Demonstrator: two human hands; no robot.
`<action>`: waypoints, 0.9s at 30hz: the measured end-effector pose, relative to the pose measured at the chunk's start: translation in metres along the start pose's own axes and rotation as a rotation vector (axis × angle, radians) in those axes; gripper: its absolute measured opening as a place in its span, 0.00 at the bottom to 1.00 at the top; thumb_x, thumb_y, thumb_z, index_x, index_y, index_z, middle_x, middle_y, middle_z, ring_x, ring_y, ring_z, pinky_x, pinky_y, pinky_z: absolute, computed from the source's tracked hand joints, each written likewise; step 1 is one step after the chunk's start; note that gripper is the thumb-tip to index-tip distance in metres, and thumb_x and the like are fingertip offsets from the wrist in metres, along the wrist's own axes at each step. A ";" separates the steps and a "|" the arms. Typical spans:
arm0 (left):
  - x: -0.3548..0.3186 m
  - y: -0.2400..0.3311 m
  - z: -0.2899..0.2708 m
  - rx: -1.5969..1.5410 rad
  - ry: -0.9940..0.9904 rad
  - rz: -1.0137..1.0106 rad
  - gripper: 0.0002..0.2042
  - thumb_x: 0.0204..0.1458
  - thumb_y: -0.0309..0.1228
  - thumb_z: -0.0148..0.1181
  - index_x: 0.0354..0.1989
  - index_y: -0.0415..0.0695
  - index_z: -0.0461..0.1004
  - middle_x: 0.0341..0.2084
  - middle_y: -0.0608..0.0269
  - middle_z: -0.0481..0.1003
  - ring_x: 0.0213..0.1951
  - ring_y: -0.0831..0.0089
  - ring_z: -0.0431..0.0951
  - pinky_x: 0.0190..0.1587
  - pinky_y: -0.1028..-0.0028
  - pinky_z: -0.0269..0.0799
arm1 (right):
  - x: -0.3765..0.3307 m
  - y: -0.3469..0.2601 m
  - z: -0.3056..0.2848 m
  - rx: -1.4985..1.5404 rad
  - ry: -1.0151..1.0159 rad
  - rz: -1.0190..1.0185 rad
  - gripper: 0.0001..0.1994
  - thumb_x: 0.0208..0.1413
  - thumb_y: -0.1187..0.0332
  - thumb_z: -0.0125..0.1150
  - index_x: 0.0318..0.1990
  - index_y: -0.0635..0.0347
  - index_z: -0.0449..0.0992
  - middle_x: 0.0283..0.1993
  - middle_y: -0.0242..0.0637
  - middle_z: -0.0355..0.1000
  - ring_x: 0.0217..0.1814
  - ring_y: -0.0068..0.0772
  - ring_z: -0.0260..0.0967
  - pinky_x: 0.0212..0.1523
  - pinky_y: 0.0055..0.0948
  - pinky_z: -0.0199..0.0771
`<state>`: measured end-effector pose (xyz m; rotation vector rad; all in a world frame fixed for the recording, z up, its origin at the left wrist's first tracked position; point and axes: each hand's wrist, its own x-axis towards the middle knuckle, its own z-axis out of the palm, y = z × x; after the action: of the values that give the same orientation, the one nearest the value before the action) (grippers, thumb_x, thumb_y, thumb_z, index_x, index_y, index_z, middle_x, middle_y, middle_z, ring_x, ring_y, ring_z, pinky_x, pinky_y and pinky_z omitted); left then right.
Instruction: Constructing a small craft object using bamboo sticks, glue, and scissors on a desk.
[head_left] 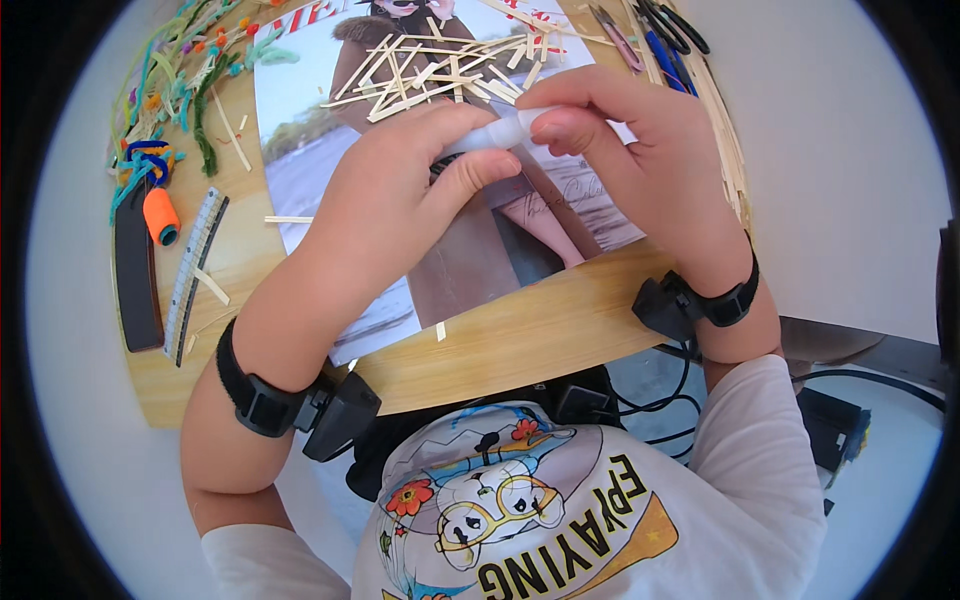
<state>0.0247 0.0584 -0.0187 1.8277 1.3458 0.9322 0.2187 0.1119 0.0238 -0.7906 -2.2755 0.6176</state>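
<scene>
A small white plastic bottle (490, 135) with a narrower capped end lies across the space between my hands, above a glossy poster (310, 185). My left hand (405, 165) is closed around its body, thumb along the near side. At the other end, my right hand (650, 135) pinches the white tip between thumb and forefinger. Just beyond the bottle, a loose heap of thin pale wooden strips (400, 85) lies crisscrossed on the poster. Part of the bottle is hidden inside my left palm.
At the left lie colourful fuzzy stems (205, 125), an orange thread spool (160, 215), a ruler (195, 270) and a dark curved strip (138, 275). Pink snips (617, 38), blue pens (665, 62) and black-handled scissors (685, 25) lie far right, beside long wooden strips (735, 180). The wooden table's edge (500, 370) curves nearest me.
</scene>
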 end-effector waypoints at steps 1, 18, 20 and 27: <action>0.002 -0.005 -0.001 0.082 0.079 0.129 0.13 0.53 0.36 0.58 0.40 0.39 0.73 0.29 0.63 0.73 0.33 0.74 0.72 0.38 0.76 0.66 | 0.001 0.000 -0.001 0.070 0.034 -0.004 0.06 0.53 0.68 0.60 0.37 0.59 0.77 0.28 0.36 0.75 0.27 0.29 0.73 0.29 0.25 0.71; -0.006 -0.040 -0.138 0.454 0.471 -0.359 0.14 0.46 0.37 0.65 0.34 0.38 0.76 0.19 0.68 0.71 0.24 0.79 0.67 0.28 0.76 0.63 | 0.006 0.034 0.003 0.393 0.066 0.201 0.08 0.58 0.71 0.55 0.42 0.62 0.77 0.34 0.32 0.75 0.33 0.18 0.72 0.35 0.17 0.75; -0.015 -0.047 -0.147 0.478 0.451 -0.414 0.16 0.45 0.38 0.65 0.34 0.37 0.76 0.21 0.65 0.73 0.24 0.76 0.70 0.29 0.73 0.65 | 0.006 0.032 0.004 0.391 0.042 0.211 0.09 0.59 0.71 0.54 0.43 0.63 0.76 0.34 0.32 0.75 0.34 0.18 0.72 0.36 0.17 0.74; -0.010 -0.052 -0.138 0.459 0.590 -0.324 0.18 0.43 0.41 0.64 0.33 0.37 0.75 0.23 0.61 0.74 0.25 0.71 0.72 0.31 0.71 0.68 | 0.007 0.035 0.007 0.407 0.019 0.216 0.09 0.59 0.71 0.54 0.44 0.62 0.76 0.33 0.32 0.74 0.33 0.17 0.71 0.36 0.16 0.74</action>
<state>-0.1199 0.0756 0.0075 1.6182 2.3030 1.0923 0.2225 0.1402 0.0008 -0.8348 -1.9642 1.1231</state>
